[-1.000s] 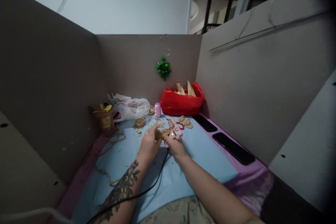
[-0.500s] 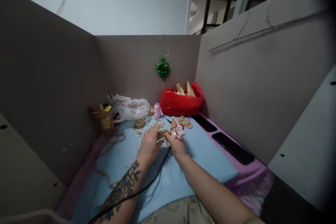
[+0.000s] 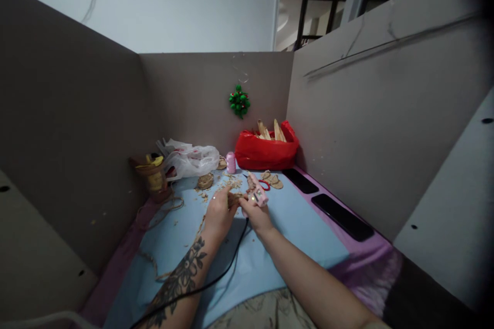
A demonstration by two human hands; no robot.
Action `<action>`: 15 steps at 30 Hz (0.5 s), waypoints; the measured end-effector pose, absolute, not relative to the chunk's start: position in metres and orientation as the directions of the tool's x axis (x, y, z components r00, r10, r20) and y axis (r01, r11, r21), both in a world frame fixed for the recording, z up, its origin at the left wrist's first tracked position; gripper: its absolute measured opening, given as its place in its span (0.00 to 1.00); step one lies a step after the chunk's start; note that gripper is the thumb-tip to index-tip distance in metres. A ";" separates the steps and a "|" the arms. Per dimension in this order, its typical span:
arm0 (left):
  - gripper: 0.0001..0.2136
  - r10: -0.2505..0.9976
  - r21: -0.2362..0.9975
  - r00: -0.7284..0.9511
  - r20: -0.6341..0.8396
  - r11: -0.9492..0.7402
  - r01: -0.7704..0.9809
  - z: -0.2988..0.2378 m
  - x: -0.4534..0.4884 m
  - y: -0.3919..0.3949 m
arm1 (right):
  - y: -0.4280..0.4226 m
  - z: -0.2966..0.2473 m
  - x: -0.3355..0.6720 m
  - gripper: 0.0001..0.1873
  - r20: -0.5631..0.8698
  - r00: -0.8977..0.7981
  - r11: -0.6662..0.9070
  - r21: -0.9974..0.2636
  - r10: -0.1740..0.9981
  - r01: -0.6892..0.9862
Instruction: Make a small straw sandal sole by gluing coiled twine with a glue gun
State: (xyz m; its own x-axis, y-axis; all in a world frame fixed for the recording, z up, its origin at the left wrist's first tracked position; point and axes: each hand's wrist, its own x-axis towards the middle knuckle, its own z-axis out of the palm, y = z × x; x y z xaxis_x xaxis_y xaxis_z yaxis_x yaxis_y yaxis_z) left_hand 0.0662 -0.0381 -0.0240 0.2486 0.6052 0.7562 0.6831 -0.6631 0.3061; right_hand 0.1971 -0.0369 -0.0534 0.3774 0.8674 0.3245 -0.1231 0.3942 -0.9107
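Observation:
My left hand (image 3: 218, 211) pinches a small woven straw piece (image 3: 233, 198) over the blue table cover (image 3: 293, 226). My right hand (image 3: 255, 214) grips a pink glue gun (image 3: 258, 193), its nozzle right beside the straw piece. The gun's black cord (image 3: 216, 280) runs back toward me between my forearms. Straw scraps (image 3: 227, 183) lie scattered just beyond my hands.
At the back stand a red bag (image 3: 267, 151) with straw pieces, a pink spool (image 3: 230, 162), a white plastic bag (image 3: 191, 158) and a twine roll (image 3: 154, 177). Two dark phones (image 3: 341, 217) lie along the right. Red-handled scissors (image 3: 264, 184) and woven pieces (image 3: 275, 180) lie near. Grey partition walls enclose the desk.
The glue gun tilted down and came back up beside the straw piece. My hands shifted slightly; everything else stayed put.

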 end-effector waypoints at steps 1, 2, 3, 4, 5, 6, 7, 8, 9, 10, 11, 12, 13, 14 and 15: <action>0.22 0.608 0.305 0.252 0.753 -0.662 0.685 -0.024 0.066 -0.038 | -0.037 -0.053 0.197 0.15 0.314 0.373 0.386 -0.913 0.873 -0.134; 0.22 0.609 0.302 0.254 0.752 -0.660 0.687 -0.024 0.066 -0.038 | -0.037 -0.053 0.197 0.15 0.306 0.368 0.381 -0.913 0.878 -0.148; 0.22 0.610 0.300 0.254 0.751 -0.658 0.691 -0.024 0.066 -0.038 | -0.038 -0.053 0.197 0.15 0.300 0.369 0.378 -0.911 0.880 -0.162; 0.22 0.611 0.298 0.252 0.750 -0.653 0.697 -0.024 0.066 -0.038 | -0.038 -0.053 0.197 0.15 0.294 0.367 0.376 -0.910 0.883 -0.174; 0.22 0.614 0.297 0.249 0.749 -0.647 0.702 -0.024 0.066 -0.039 | -0.039 -0.052 0.196 0.15 0.289 0.363 0.373 -0.909 0.886 -0.185; 0.21 0.617 0.298 0.243 0.749 -0.640 0.708 -0.025 0.066 -0.039 | -0.040 -0.052 0.196 0.15 0.285 0.360 0.370 -0.908 0.888 -0.194; 0.21 0.620 0.298 0.240 0.747 -0.634 0.714 -0.025 0.066 -0.039 | -0.040 -0.051 0.196 0.15 0.282 0.355 0.368 -0.908 0.891 -0.202; 0.21 0.624 0.298 0.239 0.744 -0.629 0.718 -0.025 0.066 -0.039 | -0.041 -0.051 0.196 0.15 0.281 0.350 0.367 -0.907 0.894 -0.209; 0.21 0.628 0.299 0.241 0.740 -0.628 0.718 -0.025 0.066 -0.039 | -0.041 -0.051 0.196 0.16 0.281 0.345 0.366 -0.906 0.896 -0.214; 0.22 0.631 0.302 0.244 0.737 -0.630 0.716 -0.026 0.066 -0.039 | -0.041 -0.051 0.196 0.16 0.282 0.342 0.367 -0.904 0.897 -0.219; 0.22 0.631 0.305 0.248 0.735 -0.634 0.710 -0.026 0.066 -0.039 | -0.040 -0.052 0.196 0.16 0.282 0.348 0.371 -0.901 0.894 -0.223; 0.23 0.626 0.306 0.252 0.738 -0.643 0.702 -0.026 0.066 -0.038 | -0.039 -0.052 0.196 0.17 0.281 0.358 0.373 -0.900 0.891 -0.224; 0.24 0.615 0.302 0.259 0.745 -0.657 0.691 -0.026 0.066 -0.038 | -0.038 -0.053 0.196 0.17 0.274 0.376 0.374 -0.900 0.885 -0.223; 0.26 0.598 0.295 0.266 0.756 -0.674 0.678 -0.025 0.065 -0.038 | -0.037 -0.054 0.197 0.17 0.262 0.403 0.372 -0.901 0.877 -0.224; 0.28 0.580 0.289 0.268 0.769 -0.690 0.663 -0.024 0.065 -0.038 | -0.035 -0.055 0.198 0.17 0.244 0.435 0.368 -0.901 0.867 -0.229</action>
State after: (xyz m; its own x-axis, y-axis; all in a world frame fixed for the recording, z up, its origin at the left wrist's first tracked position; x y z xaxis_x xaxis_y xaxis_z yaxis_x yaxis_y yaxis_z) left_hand 0.0649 -0.0382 -0.0236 0.2684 0.5797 0.7693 0.6634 -0.6903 0.2887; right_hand 0.1976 -0.0350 -0.0554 0.4350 0.8668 0.2437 -0.2286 0.3681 -0.9012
